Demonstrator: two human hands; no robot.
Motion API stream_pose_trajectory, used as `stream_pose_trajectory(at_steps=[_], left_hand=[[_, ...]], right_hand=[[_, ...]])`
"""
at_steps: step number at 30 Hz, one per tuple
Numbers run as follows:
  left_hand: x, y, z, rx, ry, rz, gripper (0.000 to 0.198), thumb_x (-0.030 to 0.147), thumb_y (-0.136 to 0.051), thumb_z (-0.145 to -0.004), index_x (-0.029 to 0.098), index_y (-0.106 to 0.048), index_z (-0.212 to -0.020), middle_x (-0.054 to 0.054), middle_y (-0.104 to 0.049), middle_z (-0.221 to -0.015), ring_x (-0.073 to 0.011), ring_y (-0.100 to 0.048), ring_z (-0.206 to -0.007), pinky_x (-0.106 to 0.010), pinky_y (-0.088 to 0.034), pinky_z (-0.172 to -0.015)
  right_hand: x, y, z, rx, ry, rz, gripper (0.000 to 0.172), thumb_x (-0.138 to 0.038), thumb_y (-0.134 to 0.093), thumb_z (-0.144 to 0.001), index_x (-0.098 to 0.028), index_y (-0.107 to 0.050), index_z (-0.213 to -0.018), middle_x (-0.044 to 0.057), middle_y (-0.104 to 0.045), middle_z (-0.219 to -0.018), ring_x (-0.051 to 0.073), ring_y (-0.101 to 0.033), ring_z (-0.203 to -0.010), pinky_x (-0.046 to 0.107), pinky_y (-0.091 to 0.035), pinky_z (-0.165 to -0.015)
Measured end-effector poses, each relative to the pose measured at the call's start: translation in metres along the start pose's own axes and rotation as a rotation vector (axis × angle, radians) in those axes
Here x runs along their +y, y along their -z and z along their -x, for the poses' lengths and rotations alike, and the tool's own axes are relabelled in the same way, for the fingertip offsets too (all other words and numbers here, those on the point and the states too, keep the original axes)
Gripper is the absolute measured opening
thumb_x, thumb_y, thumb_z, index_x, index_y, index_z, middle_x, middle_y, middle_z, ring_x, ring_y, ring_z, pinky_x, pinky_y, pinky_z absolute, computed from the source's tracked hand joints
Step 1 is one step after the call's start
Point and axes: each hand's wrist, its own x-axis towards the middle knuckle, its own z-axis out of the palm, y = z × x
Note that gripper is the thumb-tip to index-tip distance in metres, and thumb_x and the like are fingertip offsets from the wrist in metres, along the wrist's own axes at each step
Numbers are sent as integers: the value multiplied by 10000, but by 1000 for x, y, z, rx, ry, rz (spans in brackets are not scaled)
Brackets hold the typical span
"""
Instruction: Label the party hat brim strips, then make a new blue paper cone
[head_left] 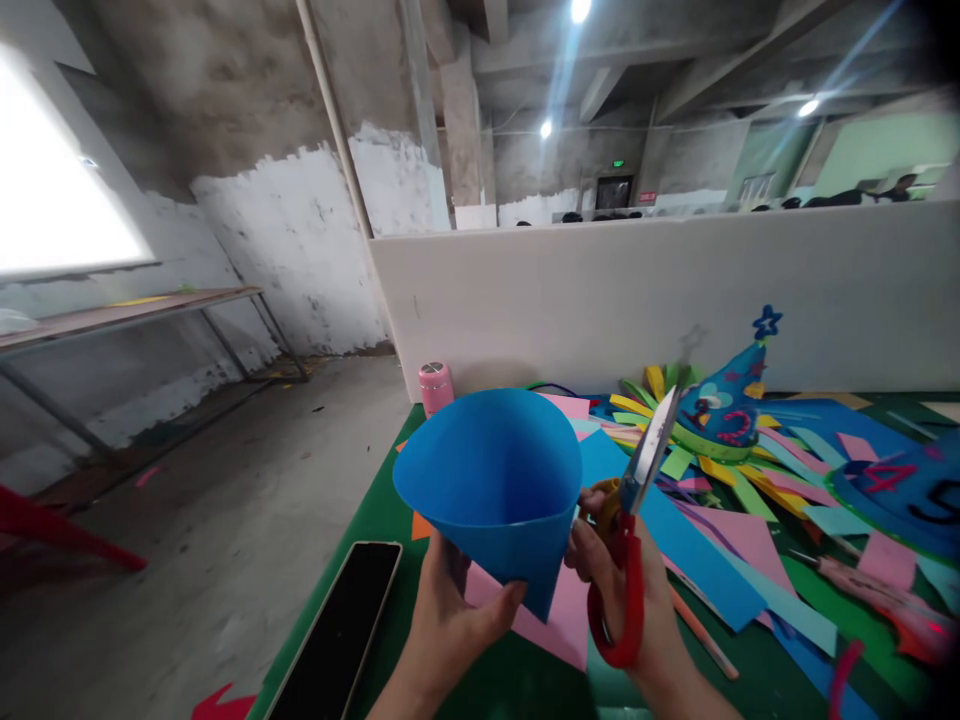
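Observation:
A blue sheet rolled into a cone has its wide opening up and its point down, above the green table. My left hand is closed on its lower left side, the thumb across the front. At the cone's right edge, my right hand holds scissors with one red and one yellow handle, the blades pointing up and to the right. The fingertips of that hand are near the cone's side; whether they touch it is unclear. Pink paper lies beneath the cone.
A black phone lies at the left table edge, a pink can at the back. To the right are a decorated blue party hat, paper strips, a second hat and a pink glue gun. A white partition stands behind.

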Motion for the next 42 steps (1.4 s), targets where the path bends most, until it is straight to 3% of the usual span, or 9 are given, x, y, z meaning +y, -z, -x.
stream_pose_trajectory(at_steps=[8, 14, 19, 23, 26, 30, 36, 39, 42], left_hand=[[-8, -11, 3, 67, -51, 96, 978, 368, -780, -490, 230, -210, -1274, -148, -439, -1205, -303, -499, -1042, -377, -473, -795], [-4, -19, -2, 115, -15, 91, 944, 354, -781, -471, 178, -249, -1231, -129, -562, -1031, -302, -547, -975, -368, -491, -753], [-2, -14, -6, 205, -22, -44, 892, 320, -762, -485, 160, -271, -1212, -138, -548, -1040, -280, -569, -904, -335, -503, -684], [2, -15, -6, 257, -19, -10, 850, 306, -767, -468, 171, -324, -1181, -110, -559, -1007, -261, -584, -856, -306, -511, -630], [6, -17, -8, 291, 24, 52, 843, 307, -769, -470, 189, -344, -1188, -91, -568, -1002, -255, -589, -859, -305, -515, -645], [8, -16, -16, 340, 149, 46, 853, 320, -778, -477, 195, -354, -1207, -107, -584, -1005, -272, -602, -845, -351, -522, -665], [1, -14, -22, 316, 271, 107, 891, 343, -786, -484, 221, -334, -1242, -137, -587, -1053, -295, -613, -848, -398, -530, -679], [-5, -18, -18, 316, 304, 96, 934, 369, -791, -463, 208, -321, -1254, -157, -578, -1085, -310, -609, -865, -403, -527, -680], [-8, -23, -12, 292, 309, 119, 899, 376, -790, -449, 173, -364, -1214, -160, -605, -1036, -315, -619, -839, -395, -531, -669]], right_hand=[[9, -9, 3, 72, 32, -10, 259, -346, -615, -737, -252, -428, -890, 32, -534, -1055, 106, -522, -658, 237, -457, -562], [11, -12, 6, 5, 26, -45, 205, -327, -590, -762, -264, -443, -890, 17, -541, -1065, 99, -525, -663, 231, -453, -567], [10, -11, 7, 2, 40, -3, 209, -325, -586, -764, -246, -444, -896, 40, -534, -1087, 110, -535, -692, 252, -461, -598], [9, -8, 5, -7, 34, 24, 222, -323, -585, -764, -243, -445, -916, 53, -532, -1098, 142, -556, -774, 252, -459, -589], [8, -8, 3, 4, 0, 29, 250, -335, -598, -749, -243, -451, -929, 59, -536, -1110, 151, -561, -783, 262, -467, -594], [8, -6, -1, 62, -59, 55, 335, -379, -644, -690, -235, -464, -934, 64, -555, -1124, 109, -543, -618, 283, -475, -594], [10, -3, -7, 130, -103, 100, 441, -404, -694, -602, -235, -508, -964, 63, -581, -1098, 88, -484, -511, 217, -355, -388], [12, -1, -11, 113, -115, 147, 451, -420, -707, -582, -229, -534, -952, 50, -575, -1086, 112, -508, -584, 230, -401, -455], [17, 4, -14, 121, -142, 202, 474, -418, -726, -559, -218, -544, -948, 22, -603, -858, 147, -530, -641, 246, -430, -528]])
